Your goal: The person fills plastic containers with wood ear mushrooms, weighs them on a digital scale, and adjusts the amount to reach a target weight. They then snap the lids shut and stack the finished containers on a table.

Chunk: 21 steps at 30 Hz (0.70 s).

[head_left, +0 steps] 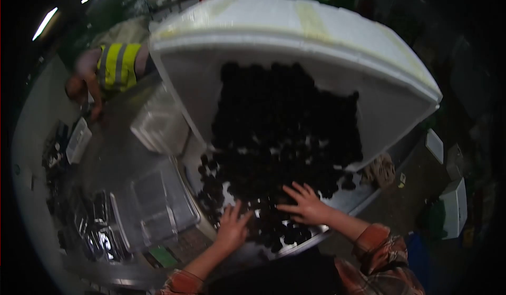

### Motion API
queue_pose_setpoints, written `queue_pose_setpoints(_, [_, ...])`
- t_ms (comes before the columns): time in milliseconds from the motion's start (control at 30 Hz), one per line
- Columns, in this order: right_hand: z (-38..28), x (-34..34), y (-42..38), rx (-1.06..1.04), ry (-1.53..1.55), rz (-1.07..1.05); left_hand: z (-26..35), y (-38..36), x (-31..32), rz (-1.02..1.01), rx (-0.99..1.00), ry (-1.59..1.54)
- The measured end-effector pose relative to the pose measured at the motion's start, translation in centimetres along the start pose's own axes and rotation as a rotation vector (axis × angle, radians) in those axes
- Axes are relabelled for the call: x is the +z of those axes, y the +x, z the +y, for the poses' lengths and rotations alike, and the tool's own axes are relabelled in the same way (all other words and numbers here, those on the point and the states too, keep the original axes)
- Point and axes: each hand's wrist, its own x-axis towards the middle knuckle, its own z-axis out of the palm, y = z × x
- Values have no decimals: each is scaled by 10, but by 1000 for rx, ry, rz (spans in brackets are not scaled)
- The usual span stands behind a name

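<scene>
While a tilted white foam box looms above, both hands, left hand and right hand, rest open-fingered on the heap of dark round things below it, gripping nothing.

Dark round items in the white foam box were too blurred and dim to identify. Both forearms ran off the bottom edge. Objects on the bench at left were indistinct. A co-worker was partly hidden behind the box.
</scene>
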Motion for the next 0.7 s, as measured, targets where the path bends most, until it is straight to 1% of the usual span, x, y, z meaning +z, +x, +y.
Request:
queue_pose_setpoints(67, [-13, -5, -16, 64, 4, 110, 9, -40, 2, 47, -102, -112])
queue_pose_setpoints(100, [-15, -4, -26, 90, 10, 186, 16, -60, 0, 35, -177, -78])
queue_pose_setpoints(133, [-18, 7, -40, 211, 56, 218, 20, -78, 2, -108, -335, -101])
queue_pose_setpoints(200, [-38, 9, -59, 544, 88, 110, 26, -105, 7, -373, -640, -144])
queue_pose_setpoints(233, [-39, 14, -67, 616, 95, -6, 23, -124, 24, -290, -644, -123])
queue_pose_setpoints(333, [-54, 39, -73, 574, 78, 4, 36, -104, 25, -310, -697, -216])
queue_pose_setpoints(367, [-57, 45, -70, 590, 110, 47, 43, -93, 26, -305, -661, -290])
queue_pose_setpoints(433, [-71, 56, -54, 659, 248, -47, 59, -68, 29, -287, -581, -430])
queue_pose_setpoints(467, [-77, 60, -44, 692, 316, -93, 62, -59, 38, -174, -512, -428])
queue_pose_setpoints(500, [-79, 61, -34, 669, 320, -93, 60, -47, 52, -58, -441, -425])
queue_pose_setpoints(533, [-78, 63, -25, 690, 341, -74, 56, -36, 64, 56, -368, -420])
queue_pose_setpoints(600, [-72, 68, -8, 659, 446, 63, 44, -5, 73, 143, -307, -553])
queue_pose_setpoints(633, [-68, 68, -1, 613, 487, 115, 37, 10, 67, 4, -331, -627])
queue_pose_setpoints(667, [-64, 62, 8, 606, 586, 104, 30, 23, 63, -65, -316, -699])
queue_pose_setpoints(700, [-57, 61, 13, 555, 640, 135, 25, 31, 59, -54, -297, -772])
